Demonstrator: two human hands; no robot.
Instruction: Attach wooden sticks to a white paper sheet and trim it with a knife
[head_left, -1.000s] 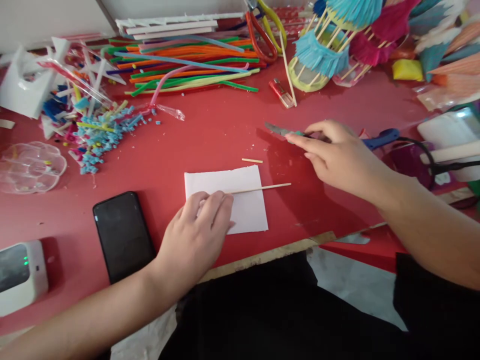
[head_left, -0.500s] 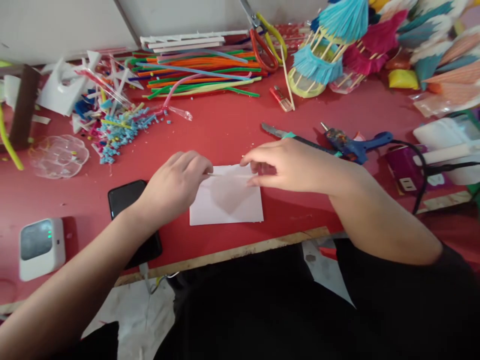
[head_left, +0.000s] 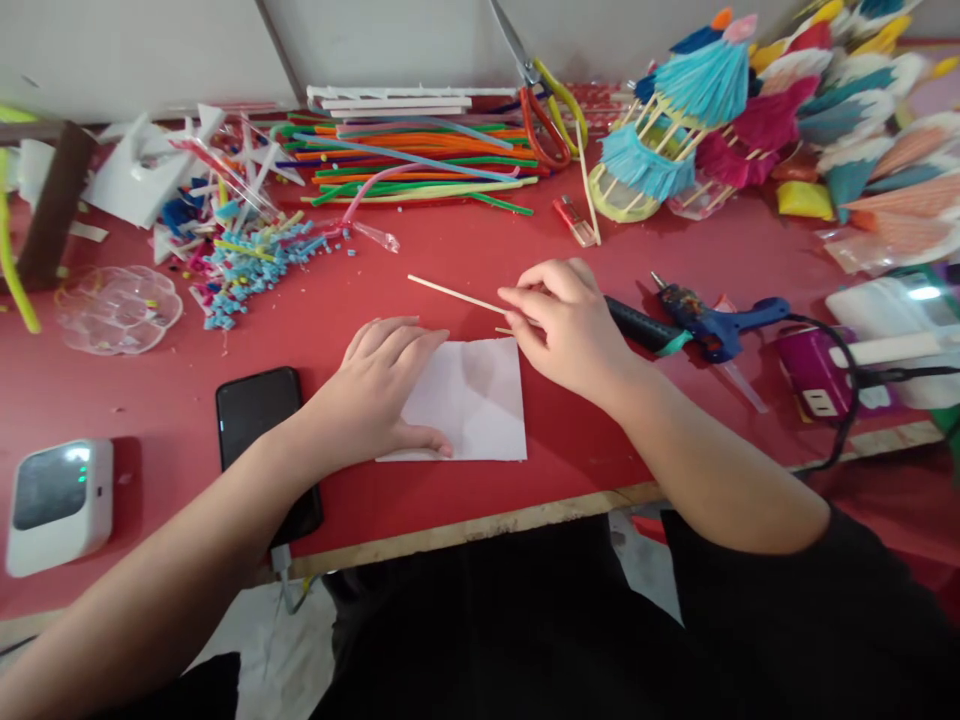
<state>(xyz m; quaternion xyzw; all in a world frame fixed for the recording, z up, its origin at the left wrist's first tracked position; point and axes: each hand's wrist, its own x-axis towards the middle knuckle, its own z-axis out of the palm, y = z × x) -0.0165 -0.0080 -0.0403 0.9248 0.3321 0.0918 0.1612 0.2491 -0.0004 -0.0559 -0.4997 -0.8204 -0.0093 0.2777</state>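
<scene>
i observe the left hand (head_left: 394,385) spread and unclenched over the left part of the white square sheet (head_left: 487,420). the right hand (head_left: 562,320) pinches a thin wooden stick (head_left: 457,294) beyond the sheet's far edge. smartphone (head_left: 259,405): left of the sheet. glue gun (head_left: 720,325): right of it.

The paper (head_left: 487,415) lies between the phone (head_left: 256,412) and glue gun (head_left: 697,322), a stick piece (head_left: 504,331) seemingly just behind it.
</scene>
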